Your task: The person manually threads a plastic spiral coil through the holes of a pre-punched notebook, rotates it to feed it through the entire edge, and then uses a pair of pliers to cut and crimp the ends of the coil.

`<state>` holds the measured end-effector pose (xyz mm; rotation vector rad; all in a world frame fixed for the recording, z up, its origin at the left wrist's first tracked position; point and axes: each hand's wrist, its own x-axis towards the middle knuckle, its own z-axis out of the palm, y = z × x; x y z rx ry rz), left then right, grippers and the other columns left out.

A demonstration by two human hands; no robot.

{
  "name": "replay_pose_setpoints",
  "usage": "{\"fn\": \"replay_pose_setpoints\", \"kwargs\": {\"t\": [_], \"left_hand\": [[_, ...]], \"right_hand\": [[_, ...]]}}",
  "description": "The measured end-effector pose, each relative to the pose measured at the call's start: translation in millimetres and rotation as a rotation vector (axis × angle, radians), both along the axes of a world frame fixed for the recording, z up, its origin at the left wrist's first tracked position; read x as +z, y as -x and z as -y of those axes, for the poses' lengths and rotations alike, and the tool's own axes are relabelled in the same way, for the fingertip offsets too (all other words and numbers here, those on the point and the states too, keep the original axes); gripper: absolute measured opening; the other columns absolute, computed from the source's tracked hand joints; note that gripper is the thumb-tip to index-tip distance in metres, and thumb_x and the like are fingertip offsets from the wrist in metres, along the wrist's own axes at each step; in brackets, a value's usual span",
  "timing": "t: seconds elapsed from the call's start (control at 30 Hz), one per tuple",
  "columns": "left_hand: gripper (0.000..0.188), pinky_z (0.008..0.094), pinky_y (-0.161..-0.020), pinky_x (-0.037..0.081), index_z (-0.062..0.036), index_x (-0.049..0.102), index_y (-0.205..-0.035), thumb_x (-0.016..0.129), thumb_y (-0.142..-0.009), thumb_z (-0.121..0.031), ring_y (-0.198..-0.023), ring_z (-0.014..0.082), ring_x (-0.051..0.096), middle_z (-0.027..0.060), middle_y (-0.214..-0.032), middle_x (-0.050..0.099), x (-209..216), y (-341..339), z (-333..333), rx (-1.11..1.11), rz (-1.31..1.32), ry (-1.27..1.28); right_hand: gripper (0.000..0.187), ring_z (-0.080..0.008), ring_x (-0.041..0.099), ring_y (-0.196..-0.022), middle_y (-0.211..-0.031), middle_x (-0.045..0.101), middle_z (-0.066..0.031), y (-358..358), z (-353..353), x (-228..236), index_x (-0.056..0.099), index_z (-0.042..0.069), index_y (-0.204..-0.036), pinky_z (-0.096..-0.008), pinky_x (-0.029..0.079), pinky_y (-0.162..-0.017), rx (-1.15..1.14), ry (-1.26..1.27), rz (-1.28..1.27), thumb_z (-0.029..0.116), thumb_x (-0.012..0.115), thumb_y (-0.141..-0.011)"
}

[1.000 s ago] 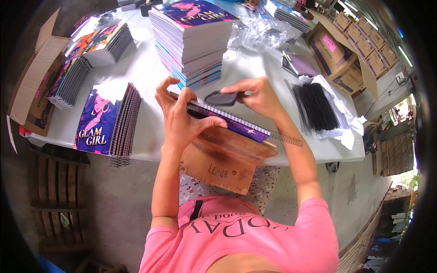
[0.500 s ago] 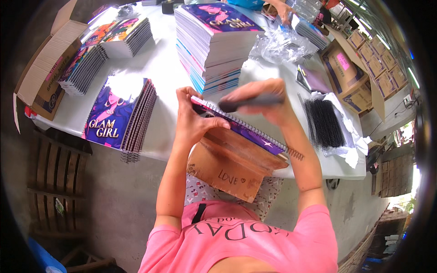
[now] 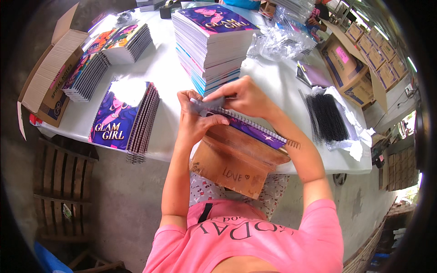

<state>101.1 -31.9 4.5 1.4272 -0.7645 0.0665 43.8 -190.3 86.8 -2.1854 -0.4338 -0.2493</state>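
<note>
A purple spiral notebook point(image 3: 261, 134) stands on its edge with its coil upward, resting on a brown wooden stand point(image 3: 230, 166) at the table's front edge. My left hand point(image 3: 195, 122) grips the notebook's left end, its thumb over the near cover. In my right hand point(image 3: 243, 95) is a dark, blurred hand tool point(image 3: 210, 104), whose kind I cannot make out. The tool lies at the left end of the coil, close to my left fingertips. Loose coil point(image 3: 293, 144) sticks out past the notebook's right end, beside my right forearm.
Behind my hands rises a tall stack of unbound notebooks point(image 3: 218, 50). Bound notebooks point(image 3: 116, 118) lie at left, near an open carton point(image 3: 54, 86). Black coils point(image 3: 324, 117) rest on white paper at right. Crumpled clear plastic point(image 3: 280, 43) and more cartons point(image 3: 343, 63) are farther back.
My right hand has moved left along the coil, bringing the dark tool to the notebook's left end. My left hand keeps its grip. A co-worker's hand at the back has shifted away.
</note>
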Motion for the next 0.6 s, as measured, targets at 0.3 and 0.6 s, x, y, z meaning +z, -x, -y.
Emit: {"fn": "replay_pose_setpoints", "kwargs": {"t": [0.3,0.6], "left_hand": [[0.060,0.0242,-0.068,0.040,-0.0035,0.034,-0.094,0.082,-0.068,-0.028,-0.074,0.0109,0.042,0.0011,-0.081,0.041,2,1,-2,-0.077,-0.111,0.105],[0.011,0.0213,-0.061,0.041,-0.0038,0.061,-0.079,0.067,-0.084,-0.011,-0.066,0.0056,0.050,-0.0015,-0.071,0.057,55,-7,-5,0.097,-0.252,0.418]], "right_hand": [[0.044,-0.0060,0.059,-0.078,-0.087,0.070,-0.0059,-11,14,3,0.070,0.006,-0.102,-0.0220,0.049,-0.072,-0.067,-0.049,-0.106,-0.014,0.055,-0.066],[0.054,-0.0279,0.051,-0.116,-0.126,0.054,-0.0117,122,165,-115,0.052,0.016,-0.128,-0.0501,0.037,-0.096,-0.911,0.883,-0.198,0.002,0.058,-0.076]]}}
